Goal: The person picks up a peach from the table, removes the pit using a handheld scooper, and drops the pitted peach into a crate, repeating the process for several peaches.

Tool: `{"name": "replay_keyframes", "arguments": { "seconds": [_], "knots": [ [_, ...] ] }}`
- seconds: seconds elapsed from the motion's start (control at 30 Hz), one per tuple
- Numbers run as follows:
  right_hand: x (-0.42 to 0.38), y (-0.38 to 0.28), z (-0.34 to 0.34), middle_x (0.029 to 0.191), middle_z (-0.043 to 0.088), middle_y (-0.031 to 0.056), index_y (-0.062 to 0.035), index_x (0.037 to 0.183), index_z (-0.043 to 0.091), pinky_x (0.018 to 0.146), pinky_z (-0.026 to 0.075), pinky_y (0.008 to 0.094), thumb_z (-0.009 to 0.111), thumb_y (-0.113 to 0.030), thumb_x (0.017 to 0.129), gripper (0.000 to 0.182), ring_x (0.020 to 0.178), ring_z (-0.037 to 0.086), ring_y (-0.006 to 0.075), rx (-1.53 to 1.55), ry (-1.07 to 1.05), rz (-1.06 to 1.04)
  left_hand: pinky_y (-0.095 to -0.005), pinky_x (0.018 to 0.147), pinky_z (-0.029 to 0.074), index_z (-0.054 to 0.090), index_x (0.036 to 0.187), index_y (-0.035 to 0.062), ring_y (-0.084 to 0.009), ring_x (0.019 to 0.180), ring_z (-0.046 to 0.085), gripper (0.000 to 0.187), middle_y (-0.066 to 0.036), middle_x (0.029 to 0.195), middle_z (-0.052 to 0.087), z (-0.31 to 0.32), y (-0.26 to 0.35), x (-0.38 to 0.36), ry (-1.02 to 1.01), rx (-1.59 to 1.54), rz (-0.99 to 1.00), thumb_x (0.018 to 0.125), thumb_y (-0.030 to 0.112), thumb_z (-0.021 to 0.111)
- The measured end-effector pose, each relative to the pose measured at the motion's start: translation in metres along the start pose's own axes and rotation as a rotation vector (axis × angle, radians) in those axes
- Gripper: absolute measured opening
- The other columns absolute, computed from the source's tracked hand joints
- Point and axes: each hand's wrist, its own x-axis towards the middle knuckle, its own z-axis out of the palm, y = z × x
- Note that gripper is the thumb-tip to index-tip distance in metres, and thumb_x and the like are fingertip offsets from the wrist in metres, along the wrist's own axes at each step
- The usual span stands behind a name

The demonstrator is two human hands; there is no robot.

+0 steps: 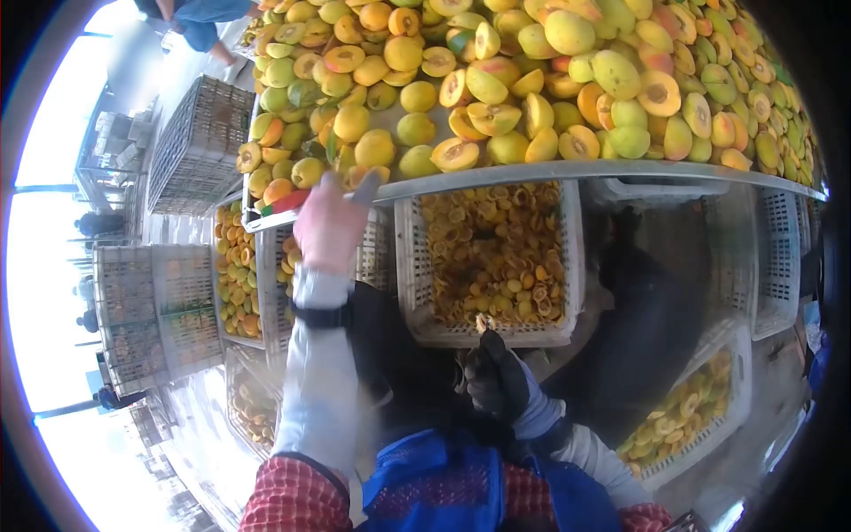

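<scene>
My left hand (333,226) reaches over the metal rim of the fruit table, its fingers apart against the yellow peaches (376,149) at the near edge. Its fingertips look grey and slightly blurred; no firm hold on a fruit shows. Below, my right hand (496,377), in a dark glove, is closed in front of my body. At its tip sticks out a small pale orange piece (483,323), too small to name surely. Beyond it stands a white crate (410,262) of peach pieces and scraps. Many peaches on the table are halved, some with pits showing.
Beside my left hand a red object (285,203) lies at the table's corner. Stacked crates (124,310) stand at left, with another tall crate (204,133) behind. A crate of peach pieces (740,363) sits at lower right. Another person's leg (202,34) shows at upper left.
</scene>
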Motion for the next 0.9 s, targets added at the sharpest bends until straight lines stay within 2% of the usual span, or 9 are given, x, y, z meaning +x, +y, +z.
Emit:
{"name": "replay_keyframes", "arguments": {
  "seconds": [0.1, 0.23, 0.43, 0.57, 0.63, 0.73, 0.77, 0.8, 0.9],
  "knots": [
    [-0.002, -0.008, 0.011, 0.051, 0.035, -0.0046, -0.0085, 0.082, 0.056, 0.032, 0.026, 0.0206, 0.043, -0.053, 0.094, 0.048, 0.036, 0.029, 0.0059, -0.039, 0.17, -0.053, -0.041, 0.086, 0.048, 0.055, 0.117, 0.0011, -0.0341, 0.102, 0.061, 0.074, -0.021, 0.108, 0.063, -0.005, 0.039, 0.044, -0.363, 0.173, -0.017, 0.081, 0.066, 0.05],
    [0.009, -0.019, 0.0, 0.051, 0.033, -0.0059, -0.011, 0.077, 0.053, 0.032, 0.024, 0.0206, 0.045, -0.055, 0.093, 0.047, 0.036, 0.025, 0.0053, 0.126, -0.048, 0.034, -0.0412, 0.081, 0.05, 0.058, 0.11, -0.0012, -0.0343, 0.093, 0.064, 0.072, -0.019, 0.096, 0.067, 0.014, 0.028, 0.058, -0.315, 0.129, 0.162, 0.078, 0.064, 0.054],
    [0.0, -0.027, 0.027, 0.052, 0.034, -0.0051, -0.0107, 0.079, 0.05, 0.032, 0.025, 0.0206, 0.044, -0.053, 0.094, 0.045, 0.036, 0.027, 0.0055, -0.03, 0.161, -0.038, -0.0384, 0.084, 0.048, 0.058, 0.11, -0.0021, -0.0323, 0.099, 0.061, 0.071, -0.022, 0.104, 0.064, 0.008, 0.021, 0.059, -0.423, 0.03, 0.181, 0.074, 0.059, 0.062],
    [-0.025, -0.033, 0.048, 0.054, 0.038, -0.0024, -0.0087, 0.083, 0.049, 0.033, 0.028, 0.0213, 0.044, -0.05, 0.095, 0.043, 0.038, 0.033, 0.0072, -0.095, -0.268, -0.162, -0.038, 0.08, 0.049, 0.057, 0.108, -0.0019, -0.0312, 0.091, 0.063, 0.056, -0.02, 0.1, 0.063, 0.021, 0.013, 0.013, 0.085, -0.425, 0.256, 0.072, 0.037, 0.075],
    [-0.027, -0.045, 0.056, 0.055, 0.04, -0.0021, -0.0088, 0.089, 0.049, 0.034, 0.03, 0.0215, 0.044, -0.051, 0.094, 0.043, 0.039, 0.036, 0.0074, -0.072, -0.569, -0.125, -0.0348, 0.079, 0.05, 0.055, 0.11, 0.0007, -0.025, 0.087, 0.061, 0.054, -0.015, 0.098, 0.061, 0.011, 0.02, -0.033, 0.005, -0.628, 0.362, 0.068, 0.021, 0.082],
    [-0.003, -0.043, 0.049, 0.058, 0.042, -0.0017, -0.0101, 0.088, 0.048, 0.037, 0.032, 0.0217, 0.048, -0.057, 0.091, 0.047, 0.04, 0.038, 0.0075, -0.117, -0.11, -0.146, -0.0318, 0.087, 0.046, 0.054, 0.117, 0.0035, -0.0195, 0.1, 0.055, 0.065, -0.009, 0.106, 0.056, 0.008, 0.015, -0.088, -0.585, -1.164, 0.41, 0.064, 0.023, 0.085],
    [0.007, -0.037, 0.036, 0.058, 0.043, -0.0016, -0.0105, 0.088, 0.048, 0.037, 0.032, 0.0218, 0.049, -0.057, 0.09, 0.047, 0.041, 0.038, 0.0076, -0.121, 0.038, -0.174, -0.0329, 0.087, 0.046, 0.053, 0.117, 0.0035, -0.0217, 0.099, 0.056, 0.069, -0.009, 0.105, 0.056, 0.011, 0.01, -0.093, -0.561, -1.054, 0.57, 0.062, 0.027, 0.086],
    [0.009, -0.031, 0.028, 0.059, 0.043, -0.0018, -0.0126, 0.089, 0.048, 0.038, 0.032, 0.0214, 0.052, -0.054, 0.09, 0.042, 0.043, 0.039, 0.0073, -0.177, -0.093, -0.321, -0.0335, 0.087, 0.046, 0.053, 0.118, 0.0034, -0.0231, 0.099, 0.056, 0.069, -0.011, 0.106, 0.056, 0.013, 0.009, -0.1, -0.55, -1.006, 0.609, 0.062, 0.027, 0.086],
    [-0.007, -0.032, 0.037, 0.059, 0.042, -0.0019, -0.0144, 0.099, 0.048, 0.04, 0.032, 0.0208, 0.054, -0.047, 0.091, 0.034, 0.046, 0.04, 0.0071, -0.126, -0.014, -0.189, -0.0337, 0.088, 0.047, 0.051, 0.123, 0.0033, -0.023, 0.102, 0.057, 0.067, -0.012, 0.11, 0.057, 0.013, 0.004, -0.117, -0.561, -1.006, 0.602, 0.068, 0.022, 0.083]
  ]
}}
